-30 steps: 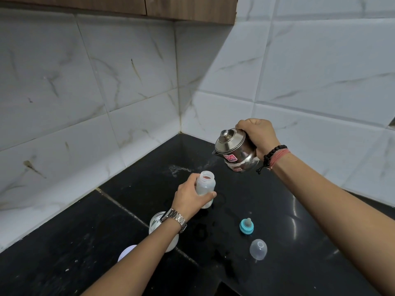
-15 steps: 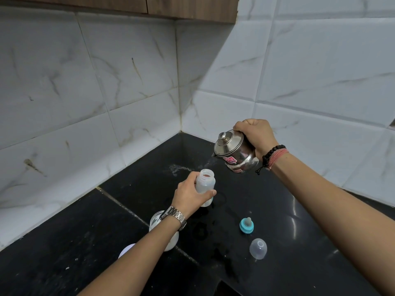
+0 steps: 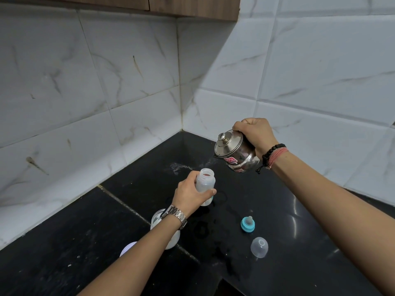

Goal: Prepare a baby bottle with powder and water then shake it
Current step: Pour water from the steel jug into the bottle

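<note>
Head view: the open baby bottle (image 3: 205, 186) is held upright at frame centre on the black worktop (image 3: 299, 221), gripped round its body by the left hand (image 3: 190, 194). The steel kettle (image 3: 236, 151) is gripped by the right hand (image 3: 254, 133) up and to the right of the bottle, tilted, spout toward the bottle mouth. The teal nipple ring (image 3: 248, 224) and clear cap (image 3: 259, 247) lie lower right, apart from both hands.
</note>
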